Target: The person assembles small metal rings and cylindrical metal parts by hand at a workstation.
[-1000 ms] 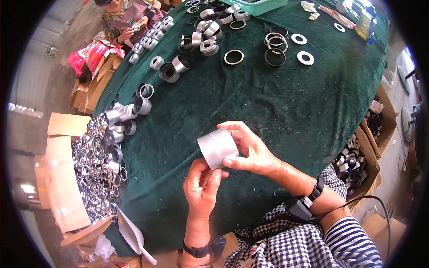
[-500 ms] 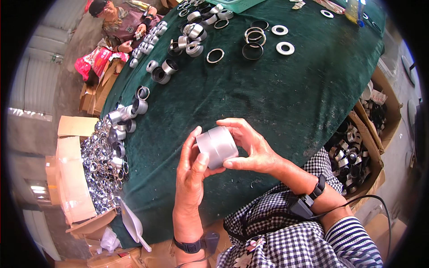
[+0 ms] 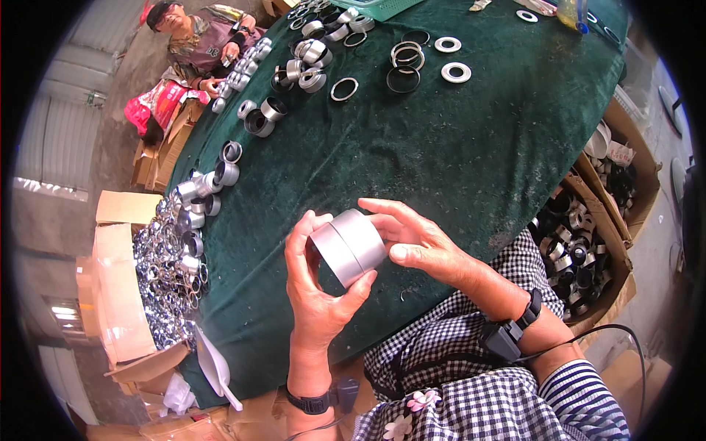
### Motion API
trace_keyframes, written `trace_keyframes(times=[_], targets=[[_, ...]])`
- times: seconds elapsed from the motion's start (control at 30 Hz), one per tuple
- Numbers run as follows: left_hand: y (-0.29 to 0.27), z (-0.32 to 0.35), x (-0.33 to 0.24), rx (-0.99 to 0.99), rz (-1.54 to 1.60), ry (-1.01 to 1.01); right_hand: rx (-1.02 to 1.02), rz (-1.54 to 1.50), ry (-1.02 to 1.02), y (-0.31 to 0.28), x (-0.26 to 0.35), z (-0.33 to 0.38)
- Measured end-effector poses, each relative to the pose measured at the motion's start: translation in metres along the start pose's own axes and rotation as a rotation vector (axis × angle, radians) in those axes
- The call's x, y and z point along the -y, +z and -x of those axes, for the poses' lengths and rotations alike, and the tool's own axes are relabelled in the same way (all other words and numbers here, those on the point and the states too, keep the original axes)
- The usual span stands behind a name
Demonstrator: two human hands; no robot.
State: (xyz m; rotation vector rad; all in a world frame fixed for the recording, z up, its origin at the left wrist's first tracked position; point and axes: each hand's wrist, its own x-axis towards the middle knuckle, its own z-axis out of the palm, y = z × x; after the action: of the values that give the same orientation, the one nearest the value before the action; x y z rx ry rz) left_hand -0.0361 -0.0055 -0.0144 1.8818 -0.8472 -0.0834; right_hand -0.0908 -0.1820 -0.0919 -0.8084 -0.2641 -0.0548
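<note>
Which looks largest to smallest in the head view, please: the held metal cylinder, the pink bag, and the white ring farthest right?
1. Metal cylinder, held by both the left hand and right hand; nearest the camera, so its lead is unsure.
2. Pink bag.
3. White ring.

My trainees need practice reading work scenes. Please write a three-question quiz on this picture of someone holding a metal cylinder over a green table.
1. True or false: both hands touch the silver cylinder.
2. What covers the table? A green cloth, B bare wood, C white paper.
3. Which hand cups the cylinder from below?

Key: 1 true. 2 A. 3 The left hand; the right hand steadies its side.
</note>
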Motion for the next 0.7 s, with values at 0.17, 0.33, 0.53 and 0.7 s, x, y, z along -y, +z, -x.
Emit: trace_keyframes(times=[0.17, 0.33, 0.53, 0.7], targets=[[0.002, 0.001, 0.005, 0.056, -0.202, 0.129, -0.039, 0.076, 0.008, 0.014, 0.0, -0.008], [0.001, 0.002, -0.002, 0.027, -0.178, 0.199, -0.056, 0.163, -0.037, 0.018, 0.003, -0.008], [-0.006, 0.006, -0.009, 0.01, 0.747, -0.558, -0.119, 0.555, -0.187, 0.012, 0.001, -0.007], [0.006, 0.0, -0.008, 0.014, 0.538, -0.337, -0.025, 0.451, -0.232, 0.009, -0.003, -0.008]])
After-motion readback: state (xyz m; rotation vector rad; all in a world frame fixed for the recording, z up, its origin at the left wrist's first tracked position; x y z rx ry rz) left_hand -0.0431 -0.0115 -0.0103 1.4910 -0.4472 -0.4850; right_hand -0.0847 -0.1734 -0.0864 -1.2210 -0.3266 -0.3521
